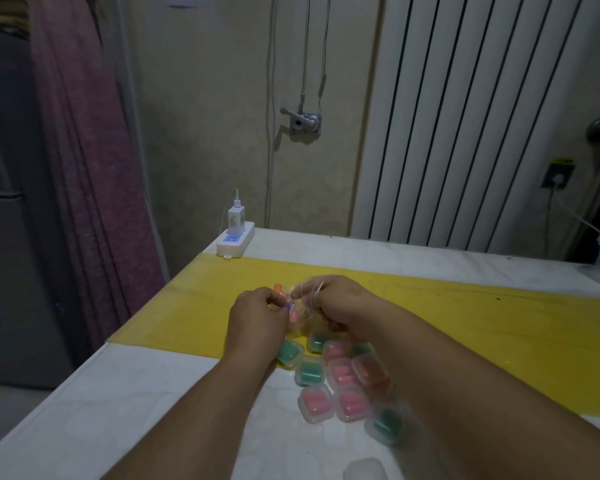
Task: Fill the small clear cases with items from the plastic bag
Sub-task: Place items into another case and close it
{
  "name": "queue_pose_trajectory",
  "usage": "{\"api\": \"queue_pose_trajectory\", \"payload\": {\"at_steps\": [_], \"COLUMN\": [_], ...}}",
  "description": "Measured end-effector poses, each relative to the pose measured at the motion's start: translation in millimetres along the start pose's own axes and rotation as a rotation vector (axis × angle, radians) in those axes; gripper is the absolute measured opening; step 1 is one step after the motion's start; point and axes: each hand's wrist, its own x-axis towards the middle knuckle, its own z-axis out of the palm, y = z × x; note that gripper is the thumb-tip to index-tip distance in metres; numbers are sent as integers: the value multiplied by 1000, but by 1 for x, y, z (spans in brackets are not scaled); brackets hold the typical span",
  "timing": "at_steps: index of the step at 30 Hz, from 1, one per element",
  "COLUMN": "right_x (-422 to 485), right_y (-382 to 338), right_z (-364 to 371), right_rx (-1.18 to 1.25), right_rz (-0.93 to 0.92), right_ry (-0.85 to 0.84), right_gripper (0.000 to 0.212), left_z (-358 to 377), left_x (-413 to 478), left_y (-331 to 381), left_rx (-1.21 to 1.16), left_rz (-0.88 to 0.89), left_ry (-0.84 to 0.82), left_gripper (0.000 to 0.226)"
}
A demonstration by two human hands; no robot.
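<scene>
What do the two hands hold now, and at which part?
Both hold the plastic bag: right hand grips its upper edge, left hand pinches its left side.

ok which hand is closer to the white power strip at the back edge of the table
Left. The left hand is nearer the white power strip, which lies beyond it and slightly left; the right hand is farther off, to its right.

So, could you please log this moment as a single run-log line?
left hand: pinching items at bag | right hand: gripping plastic bag | filled cases: clustered near the hands | empty case: near edge
</scene>
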Motion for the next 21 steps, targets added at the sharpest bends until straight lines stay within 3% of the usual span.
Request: {"api": "queue_pose_trajectory", "payload": {"at_steps": [7, 10, 16, 21], "right_x": [-5, -4, -5, -1], "right_y": [-7, -9, -5, -4], "right_z": [1, 2, 0, 2], "right_rx": [-166, -216, -48, -204], "right_rz": [6, 25, 16, -59], "right_ry": [-30, -1, 39, 34], "right_gripper": [23, 9, 30, 14], "left_z": [-1, -2, -4, -5], "left_x": [-1, -1, -3, -5], "left_y": [2, 3, 4, 6], "left_rx": [21, 22, 0, 4], "left_rz": [3, 3, 14, 16], "left_ry": [8, 2, 8, 0], "left_gripper": [8, 9, 10, 8]}}
